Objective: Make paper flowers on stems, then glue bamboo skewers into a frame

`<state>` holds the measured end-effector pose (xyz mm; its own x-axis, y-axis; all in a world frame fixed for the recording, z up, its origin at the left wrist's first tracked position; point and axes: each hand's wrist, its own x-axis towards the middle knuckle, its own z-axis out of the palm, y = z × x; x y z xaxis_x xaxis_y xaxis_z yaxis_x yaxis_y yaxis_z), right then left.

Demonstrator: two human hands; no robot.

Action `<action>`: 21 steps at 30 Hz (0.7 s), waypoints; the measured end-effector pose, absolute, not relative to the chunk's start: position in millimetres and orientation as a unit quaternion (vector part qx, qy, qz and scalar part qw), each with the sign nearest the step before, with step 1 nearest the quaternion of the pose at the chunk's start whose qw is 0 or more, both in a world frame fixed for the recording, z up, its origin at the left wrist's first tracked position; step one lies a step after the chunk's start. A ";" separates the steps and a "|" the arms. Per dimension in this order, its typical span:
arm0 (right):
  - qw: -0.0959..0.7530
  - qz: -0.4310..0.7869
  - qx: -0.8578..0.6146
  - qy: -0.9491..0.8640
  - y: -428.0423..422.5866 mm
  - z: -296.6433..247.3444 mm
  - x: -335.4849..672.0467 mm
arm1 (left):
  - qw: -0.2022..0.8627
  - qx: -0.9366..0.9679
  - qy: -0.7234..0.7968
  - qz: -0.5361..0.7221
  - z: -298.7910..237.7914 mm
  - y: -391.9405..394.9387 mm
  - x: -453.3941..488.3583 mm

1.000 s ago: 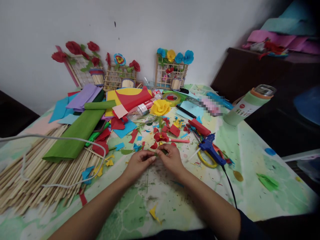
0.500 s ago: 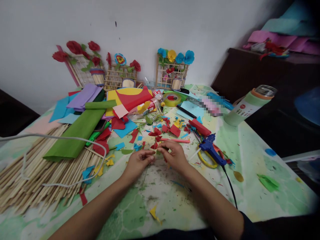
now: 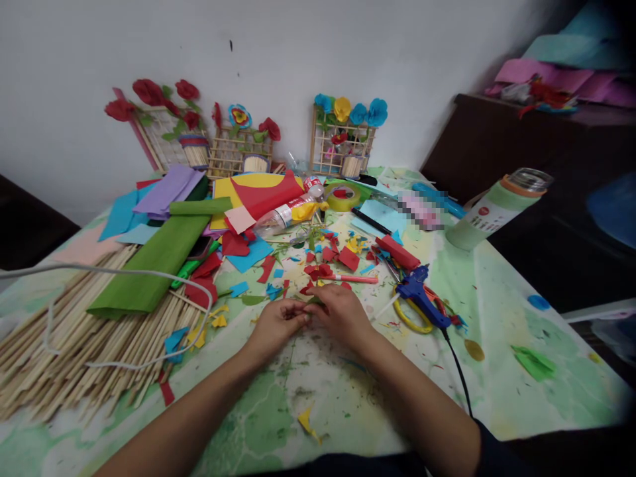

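My left hand [image 3: 278,324] and my right hand [image 3: 342,310] meet at the middle of the table, fingertips pinched together. Between them is a thin stem [image 3: 292,346], which trails faintly below my left fingers; the rest is hidden. A small green paper piece [image 3: 315,301] shows at my right fingertips, with red paper just beyond it. Close past my right hand lie a pink stick [image 3: 352,279] and scattered red scraps [image 3: 348,258]. To the right, a blue glue gun [image 3: 418,291] rests over yellow-handled scissors [image 3: 412,319].
Left lies a pile of wooden sticks [image 3: 59,344] under green paper [image 3: 144,271], crossed by a white cable [image 3: 149,275]. A plastic bottle [image 3: 283,215] and tape roll [image 3: 342,197] lie farther back. A green flask [image 3: 497,209] stands right. Flower-topped stick lattices [image 3: 342,142] lean against the wall.
My right hand has turned over the fingertips and moved slightly left, covering more of the stem. The red paper near the fingers sits lower, and the green piece shows more.
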<state>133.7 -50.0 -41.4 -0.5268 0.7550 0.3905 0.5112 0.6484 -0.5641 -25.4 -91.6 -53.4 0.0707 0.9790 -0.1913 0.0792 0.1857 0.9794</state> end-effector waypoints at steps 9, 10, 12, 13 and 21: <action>0.344 0.245 -0.525 -0.739 -41.1 -48.2 139.2 | 0.554 0.403 0.542 0.487 -57.2 -93.0 -18.7; 0.328 0.238 -0.527 -0.747 -39.1 -50.1 140.4 | 0.553 0.404 0.540 0.490 -57.1 -94.1 -17.4; 0.318 0.207 -0.517 -0.767 -35.2 -52.4 141.6 | 0.546 0.397 0.539 0.504 -55.2 -97.8 -13.9; 0.323 0.187 -0.509 -0.776 -33.2 -52.4 140.8 | 0.541 0.391 0.539 0.515 -53.4 -100.3 -12.0; 0.240 0.185 -0.411 -0.860 -11.3 -45.3 79.0 | 0.495 0.376 0.499 0.604 -35.8 -115.0 -7.5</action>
